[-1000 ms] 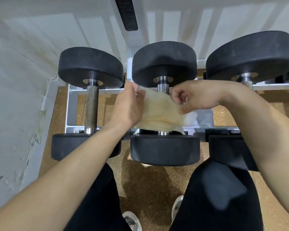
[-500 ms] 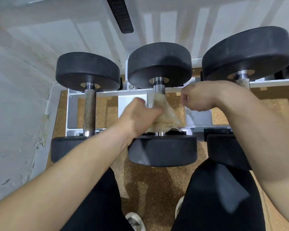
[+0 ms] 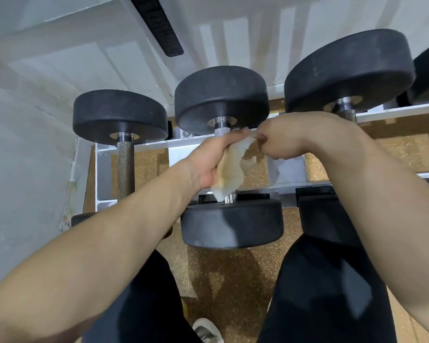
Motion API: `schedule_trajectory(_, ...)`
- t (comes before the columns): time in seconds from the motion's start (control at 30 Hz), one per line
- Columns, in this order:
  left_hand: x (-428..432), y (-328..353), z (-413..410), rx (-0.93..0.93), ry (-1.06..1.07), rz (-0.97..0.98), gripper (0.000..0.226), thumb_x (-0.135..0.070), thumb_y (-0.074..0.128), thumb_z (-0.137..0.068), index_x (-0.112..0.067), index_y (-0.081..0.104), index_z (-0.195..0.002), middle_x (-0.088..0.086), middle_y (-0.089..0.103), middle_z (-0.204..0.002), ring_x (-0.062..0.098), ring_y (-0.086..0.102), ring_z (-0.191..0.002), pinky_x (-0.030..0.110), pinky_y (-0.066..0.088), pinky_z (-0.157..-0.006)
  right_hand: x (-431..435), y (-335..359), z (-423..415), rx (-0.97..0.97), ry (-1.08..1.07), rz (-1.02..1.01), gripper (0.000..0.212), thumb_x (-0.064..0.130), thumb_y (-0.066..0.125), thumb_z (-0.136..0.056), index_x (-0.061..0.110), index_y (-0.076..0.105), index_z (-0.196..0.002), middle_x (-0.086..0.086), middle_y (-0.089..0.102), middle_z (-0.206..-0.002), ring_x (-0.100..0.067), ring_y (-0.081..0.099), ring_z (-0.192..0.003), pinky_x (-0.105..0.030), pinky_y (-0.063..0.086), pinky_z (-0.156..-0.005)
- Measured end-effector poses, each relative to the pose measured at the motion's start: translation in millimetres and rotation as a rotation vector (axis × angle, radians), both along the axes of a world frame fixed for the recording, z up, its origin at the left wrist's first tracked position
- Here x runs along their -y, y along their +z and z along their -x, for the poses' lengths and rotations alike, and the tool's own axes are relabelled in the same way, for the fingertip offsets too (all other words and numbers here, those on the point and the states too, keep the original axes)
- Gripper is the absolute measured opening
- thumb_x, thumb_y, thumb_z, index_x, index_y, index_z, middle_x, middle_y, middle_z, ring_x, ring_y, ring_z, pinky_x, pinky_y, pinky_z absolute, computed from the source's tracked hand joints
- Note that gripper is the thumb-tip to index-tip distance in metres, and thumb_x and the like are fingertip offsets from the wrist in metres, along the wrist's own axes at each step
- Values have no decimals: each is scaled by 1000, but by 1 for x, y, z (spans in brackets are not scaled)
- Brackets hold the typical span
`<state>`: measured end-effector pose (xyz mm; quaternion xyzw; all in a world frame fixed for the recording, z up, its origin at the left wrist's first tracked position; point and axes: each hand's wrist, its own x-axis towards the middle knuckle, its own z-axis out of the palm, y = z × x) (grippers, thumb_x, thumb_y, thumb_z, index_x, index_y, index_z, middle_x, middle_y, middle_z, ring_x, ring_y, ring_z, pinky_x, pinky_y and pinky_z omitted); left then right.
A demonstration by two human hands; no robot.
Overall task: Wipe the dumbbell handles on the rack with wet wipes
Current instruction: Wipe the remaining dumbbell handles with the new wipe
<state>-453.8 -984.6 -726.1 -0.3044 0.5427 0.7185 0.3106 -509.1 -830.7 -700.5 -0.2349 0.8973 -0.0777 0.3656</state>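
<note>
Left hand (image 3: 216, 157) grips the wet wipe (image 3: 230, 169) wrapped round the middle dumbbell handle (image 3: 222, 131) on the rack (image 3: 144, 147), with a little bare knurl above the fist. Right hand (image 3: 285, 139), curled, meets the wipe's free corner; whether it pinches is unclear. The neighbouring left dumbbell (image 3: 125, 167) stands apart.

Both forearms outstretched, left hand (image 3: 216, 157) curled tight, right hand (image 3: 280, 139) fisted (the two nearly touching).
</note>
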Motion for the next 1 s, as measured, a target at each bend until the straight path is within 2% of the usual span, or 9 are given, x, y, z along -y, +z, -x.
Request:
schedule_trajectory(0.2, 3, 3, -9, -49, -68, 32, 20, -20, 49, -103, -14, 64, -92, 1, 63, -58, 9, 58, -45, 18, 47, -42, 3, 28, -21, -106, -7, 173, 31, 27, 51, -99, 4, 68, -88, -18, 67, -85, -25, 56, -70, -34, 41, -59)
schedule_trajectory(0.33, 2, -3, -21, -63, -116, 270, 14, -8, 66, -93, -11, 64, -80, 7, 69, -68, 15, 66, -54, 22, 53, -46, 7, 44, -61, -55, -2, 115, 35, 33, 46, -103, 21, 47, -71, 1, 53, -76, -11, 48, -67, -30, 34, -57)
schedule_trajectory(0.4, 3, -6, -27, -65, -214, 436, 17, -5, 65, -93, -11, 60, -77, 8, 64, -66, 15, 61, -52, 19, 47, -40, 11, 36, -84, -42, -156, 166, 32, 33, 43, -104, 21, 47, -75, 0, 51, -80, -16, 49, -71, -31, 32, -57)
schedule_trajectory(0.47, 5, -6, -25, -41, -257, 483, 22, -2, 59, -95, -10, 55, -75, 7, 58, -60, 13, 56, -43, 18, 44, -39, 20, 20, -108, -44, -436, 362, 21, 32, 42, -103, 20, 55, -92, -1, 57, -95, -24, 54, -87, -36, 41, -69)
schedule_trajectory(0.57, -1, -2, -14, 17, -182, 343, 17, -10, 71, -83, -12, 57, -73, 13, 60, -72, 21, 61, -59, 28, 51, -59, 42, 0, -142, -192, -816, 700, 2, 25, 48, -98, 24, 50, -99, 10, 53, -100, -15, 52, -97, -38, 43, -82)
schedule_trajectory(0.63, -4, -2, -7, 33, -86, 200, 29, -18, 70, -91, -13, 57, -66, 7, 59, -59, 18, 58, -48, 22, 51, -49, 50, -7, -154, -343, -934, 774, 12, 22, 52, -94, 30, 46, -101, 16, 48, -102, -10, 50, -98, -34, 41, -83)
schedule_trajectory(0.7, -3, 1, -1, 38, -27, 96, 45, -21, 60, -100, -11, 54, -56, 4, 52, -45, 14, 50, -33, 13, 38, -34, 49, -11, -153, -358, -1026, 800, 20, 23, 53, -93, 34, 45, -107, 18, 45, -106, -6, 48, -100, -29, 39, -81)
schedule_trajectory(0.9, 2, -6, 6, -91, 72, 27, 35, -32, 62, -98, -16, 59, -66, -2, 56, -51, 12, 55, -42, 19, 44, -43, 46, -16, -150, -310, -1011, 758, 22, 20, 49, -97, 37, 43, -109, 20, 45, -109, -4, 48, -100, -24, 34, -72)
schedule_trajectory(1.0, 11, -16, -12, -85, -104, 36, 25, -26, 65, -95, -11, 65, -76, 7, 61, -68, 17, 60, -59, 25, 52, -57, 46, -16, -150, -309, -1037, 758, 19, 20, 50, -96, 35, 46, -108, 16, 48, -111, -6, 49, -99, -26, 34, -74)
